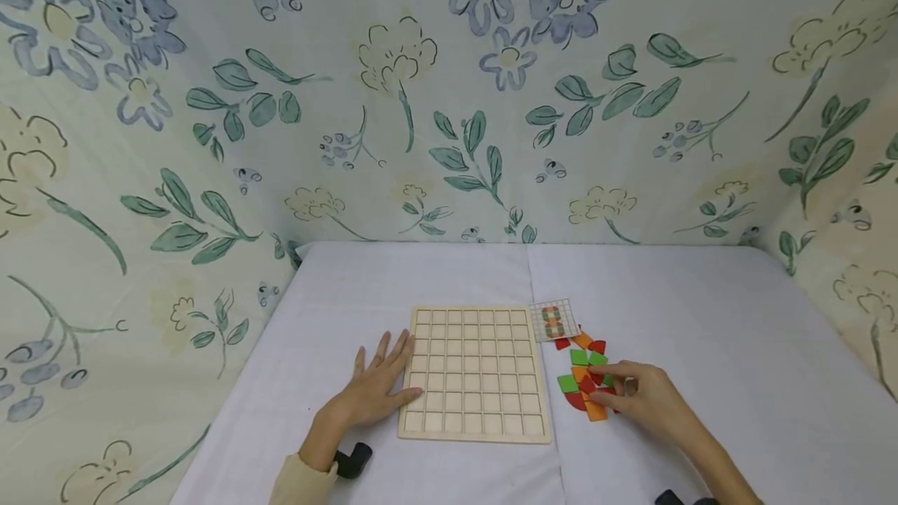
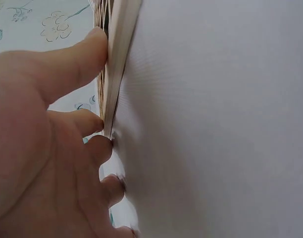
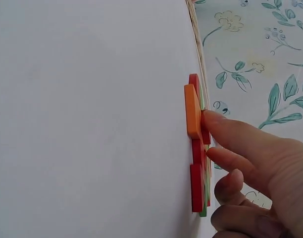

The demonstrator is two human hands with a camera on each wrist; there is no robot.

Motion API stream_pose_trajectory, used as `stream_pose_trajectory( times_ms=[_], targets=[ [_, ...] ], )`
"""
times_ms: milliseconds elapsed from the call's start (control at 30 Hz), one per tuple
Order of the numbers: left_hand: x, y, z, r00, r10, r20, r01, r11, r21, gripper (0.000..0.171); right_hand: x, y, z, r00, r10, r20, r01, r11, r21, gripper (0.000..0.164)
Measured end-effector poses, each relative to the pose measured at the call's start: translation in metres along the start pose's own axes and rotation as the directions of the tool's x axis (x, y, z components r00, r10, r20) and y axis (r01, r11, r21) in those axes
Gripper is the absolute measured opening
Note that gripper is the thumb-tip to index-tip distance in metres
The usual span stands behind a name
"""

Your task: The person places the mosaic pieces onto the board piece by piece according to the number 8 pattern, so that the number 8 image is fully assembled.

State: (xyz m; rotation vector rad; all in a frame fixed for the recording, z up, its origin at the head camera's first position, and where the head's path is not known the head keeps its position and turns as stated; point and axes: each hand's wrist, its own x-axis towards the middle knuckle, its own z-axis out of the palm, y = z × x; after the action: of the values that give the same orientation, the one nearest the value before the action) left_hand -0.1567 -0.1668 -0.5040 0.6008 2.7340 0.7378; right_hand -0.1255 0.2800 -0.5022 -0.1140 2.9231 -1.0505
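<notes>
A pale wooden board (image 1: 474, 439) with a grid of square recesses lies on the white cloth. My left hand (image 1: 375, 386) lies spread along its left edge, the thumb (image 2: 87, 57) against the rim in the left wrist view. To the right of the board is a loose heap of flat red, orange and green pieces. Over this heap, my right hand (image 1: 648, 397) has thumb and index finger around a red piece (image 3: 206, 131), partly hidden by an orange piece (image 3: 192, 111). Its other fingers are curled in. Green pieces (image 1: 567, 384) lie nearby.
A small gridded pattern card (image 1: 539, 326) with a red, green and orange figure lies by the board's upper right corner. White cloth (image 1: 351, 279) covers the table. Flower-printed fabric (image 1: 449, 100) hangs behind it and at both sides.
</notes>
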Motion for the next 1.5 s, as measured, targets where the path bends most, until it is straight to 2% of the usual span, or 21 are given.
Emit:
stream_pose_trajectory(
  times_ms=[133, 267, 433, 667, 800, 1000, 1200, 1333, 1500],
  targets=[
    [0.000, -0.004, 0.003, 1.000, 0.023, -0.018, -0.023, 0.999, -0.028, 0.089, 0.003, -0.001, 0.000, 0.998, 0.015, 0.055, -0.018, 0.999, 0.040, 0.052],
    [0.001, -0.008, 0.006, 1.000, 0.012, -0.021, -0.012, 1.000, -0.010, 0.089, 0.007, 0.004, -0.003, 0.993, -0.027, 0.117, 0.020, 0.998, 0.062, 0.048],
    [0.000, -0.004, 0.001, 1.000, 0.006, -0.002, -0.006, 1.000, -0.022, 0.088, 0.012, 0.009, -0.006, 0.985, -0.088, 0.150, 0.079, 0.995, 0.067, 0.045],
    [0.000, 0.003, -0.007, 0.999, -0.025, 0.045, 0.026, 1.000, -0.014, 0.085, 0.016, 0.015, -0.010, 0.970, -0.093, 0.224, 0.070, 0.992, 0.109, 0.052],
    [0.000, 0.003, -0.007, 0.999, -0.028, 0.041, 0.029, 1.000, -0.010, 0.085, 0.018, 0.017, -0.012, 0.962, -0.112, 0.249, 0.079, 0.987, 0.138, 0.052],
    [-0.001, 0.004, -0.008, 0.999, -0.017, 0.038, 0.018, 0.999, -0.030, 0.085, 0.022, 0.018, -0.014, 0.958, -0.146, 0.246, 0.106, 0.980, 0.171, 0.045],
    [0.000, 0.001, -0.006, 1.000, 0.002, 0.024, -0.001, 0.999, -0.040, 0.085, 0.024, 0.013, -0.015, 0.976, -0.090, 0.196, 0.064, 0.989, 0.136, 0.040],
    [0.000, 0.001, -0.005, 1.000, 0.000, 0.026, 0.001, 0.999, -0.045, 0.085, 0.028, 0.000, -0.014, 0.988, -0.036, 0.153, 0.020, 0.994, 0.110, 0.044],
    [0.001, 0.002, -0.006, 0.999, -0.020, 0.037, 0.022, 0.999, -0.039, 0.085, 0.040, -0.025, -0.012, 0.994, 0.014, 0.105, -0.029, 0.990, 0.137, 0.044]
  ],
)
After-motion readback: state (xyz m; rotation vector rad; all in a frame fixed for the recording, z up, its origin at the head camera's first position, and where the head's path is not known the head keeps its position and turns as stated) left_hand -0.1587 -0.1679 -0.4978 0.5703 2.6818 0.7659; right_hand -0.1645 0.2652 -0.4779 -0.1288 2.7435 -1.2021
